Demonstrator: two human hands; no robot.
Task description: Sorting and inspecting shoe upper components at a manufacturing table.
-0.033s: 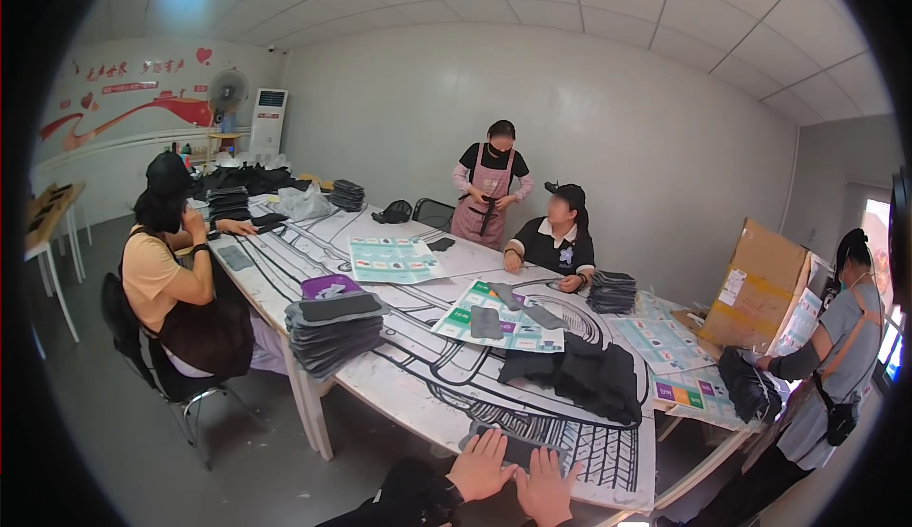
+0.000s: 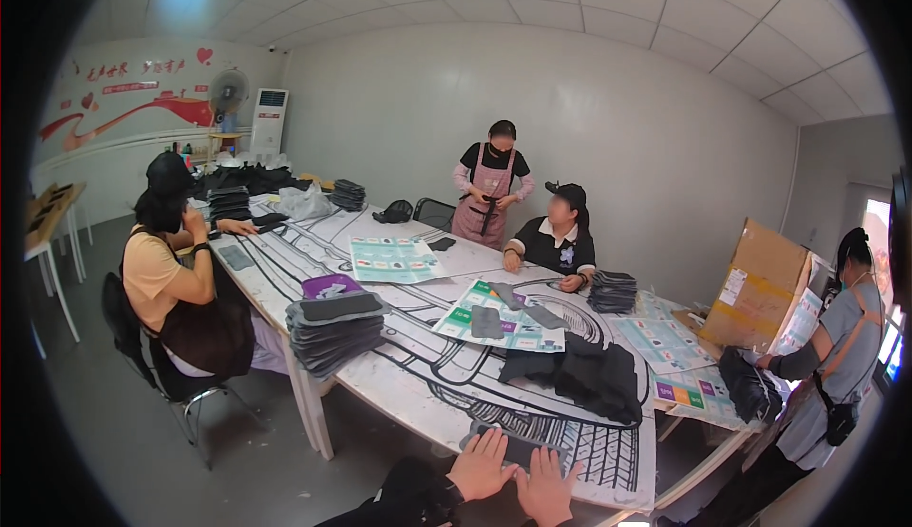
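My left hand and my right hand lie flat, side by side, on a dark grey fabric pad with a lighter grey border. The pad rests at the near edge of a white table drawn over with thick black lines. Fingers of both hands are stretched out and point away from me, covering part of the pad. Beyond them is a crumpled heap of black cloth. To the left stands a tall stack of similar pads.
Loose grey pads lie on a printed sheet. Behind the stack sits a purple basket. Across the table are a seated person and a standing one; others are at left and right. A cardboard box stands at right.
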